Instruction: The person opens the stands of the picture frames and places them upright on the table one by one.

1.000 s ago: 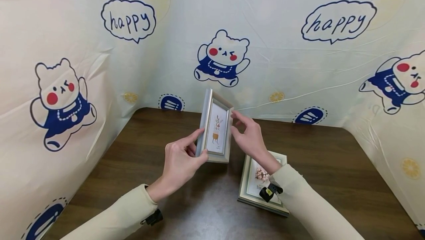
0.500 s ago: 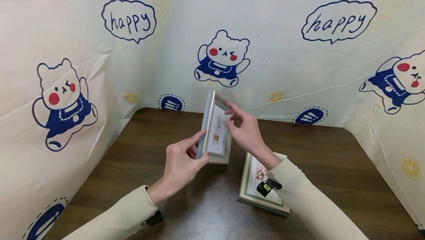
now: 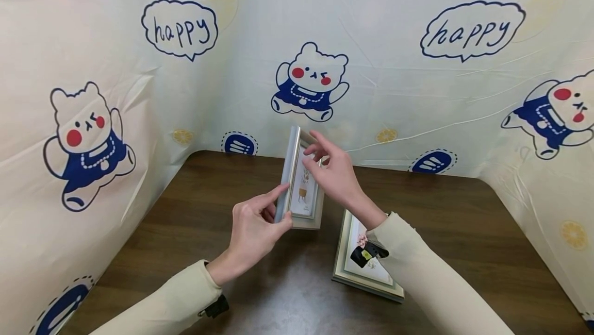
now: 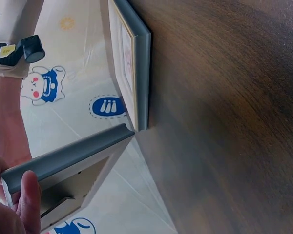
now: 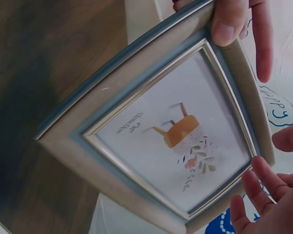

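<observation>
With our left hand (image 3: 254,227) we pinch the picture frame (image 3: 303,207) by its lower left side, most of it tilted up beyond the grip above the table (image 3: 204,196); our loose-fingered right hand (image 3: 335,174) perhaps touches its upper right.

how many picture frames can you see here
2. One picture frame is held tilted in the left hand; the other frame lies on the table to the right, partly covered by the right sleeve. Anything fully behind the arms would be hidden.
</observation>
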Available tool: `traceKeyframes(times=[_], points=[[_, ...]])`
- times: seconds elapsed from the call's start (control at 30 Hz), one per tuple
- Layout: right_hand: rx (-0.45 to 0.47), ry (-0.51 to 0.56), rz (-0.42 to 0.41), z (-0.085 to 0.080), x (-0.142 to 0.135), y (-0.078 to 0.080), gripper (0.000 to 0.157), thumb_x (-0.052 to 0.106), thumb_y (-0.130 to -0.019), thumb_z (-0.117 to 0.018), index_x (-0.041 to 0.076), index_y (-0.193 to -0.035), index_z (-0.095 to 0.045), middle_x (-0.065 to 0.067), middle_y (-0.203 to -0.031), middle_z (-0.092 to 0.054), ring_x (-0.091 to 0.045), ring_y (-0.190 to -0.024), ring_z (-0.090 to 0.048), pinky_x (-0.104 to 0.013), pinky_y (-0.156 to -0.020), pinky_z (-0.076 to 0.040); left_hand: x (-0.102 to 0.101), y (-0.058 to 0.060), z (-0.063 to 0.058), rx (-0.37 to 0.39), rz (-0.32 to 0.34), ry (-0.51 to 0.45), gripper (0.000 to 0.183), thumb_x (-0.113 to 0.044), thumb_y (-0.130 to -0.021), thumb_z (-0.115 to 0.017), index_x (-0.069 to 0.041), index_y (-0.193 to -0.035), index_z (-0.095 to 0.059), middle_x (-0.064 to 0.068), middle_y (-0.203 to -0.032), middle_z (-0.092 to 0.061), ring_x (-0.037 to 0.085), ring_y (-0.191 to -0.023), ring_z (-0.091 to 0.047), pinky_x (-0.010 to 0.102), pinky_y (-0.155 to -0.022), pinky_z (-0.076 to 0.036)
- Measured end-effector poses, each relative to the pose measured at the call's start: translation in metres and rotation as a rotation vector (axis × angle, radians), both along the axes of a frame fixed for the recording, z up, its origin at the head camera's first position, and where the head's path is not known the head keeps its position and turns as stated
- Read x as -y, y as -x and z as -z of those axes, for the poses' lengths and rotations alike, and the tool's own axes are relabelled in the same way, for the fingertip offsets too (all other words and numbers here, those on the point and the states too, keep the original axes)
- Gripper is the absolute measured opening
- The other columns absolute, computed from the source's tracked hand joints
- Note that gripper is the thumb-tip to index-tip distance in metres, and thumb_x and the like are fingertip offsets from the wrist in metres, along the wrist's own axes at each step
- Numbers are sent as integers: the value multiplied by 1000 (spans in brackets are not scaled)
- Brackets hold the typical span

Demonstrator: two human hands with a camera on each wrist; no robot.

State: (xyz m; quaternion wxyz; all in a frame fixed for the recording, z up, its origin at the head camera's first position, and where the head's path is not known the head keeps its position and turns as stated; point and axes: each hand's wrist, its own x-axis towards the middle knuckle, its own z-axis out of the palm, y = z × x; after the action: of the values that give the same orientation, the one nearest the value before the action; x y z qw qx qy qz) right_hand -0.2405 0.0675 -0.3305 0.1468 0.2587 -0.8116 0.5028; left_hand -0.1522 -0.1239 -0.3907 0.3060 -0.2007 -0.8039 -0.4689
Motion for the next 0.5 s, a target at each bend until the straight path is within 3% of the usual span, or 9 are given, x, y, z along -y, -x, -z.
traceKeyframes(times=[0.33, 0.5], points=[[65, 19, -25, -8, 5, 0, 63, 21, -102, -69, 8, -159, -46, -5, -108, -71, -24, -93, -60, -40, -81, -51, -1, -3, 2, -58, 14, 26, 49, 3, -75, -86, -11, -122, -81, -8, -66, -58, 3, -55, -55, 19, -50, -49], [74, -1, -21, -9, 7, 0, 67, 23, -101, -71, 7, -160, -45, -4, -104, -71, -23, -93, -59, -38, -75, -52, 0, -2, 4, -44, 20, 26, 45, 2, -77, -86, -9, -120, -81, -7, -66, -58, 3, -56, -54, 20, -50, -50]])
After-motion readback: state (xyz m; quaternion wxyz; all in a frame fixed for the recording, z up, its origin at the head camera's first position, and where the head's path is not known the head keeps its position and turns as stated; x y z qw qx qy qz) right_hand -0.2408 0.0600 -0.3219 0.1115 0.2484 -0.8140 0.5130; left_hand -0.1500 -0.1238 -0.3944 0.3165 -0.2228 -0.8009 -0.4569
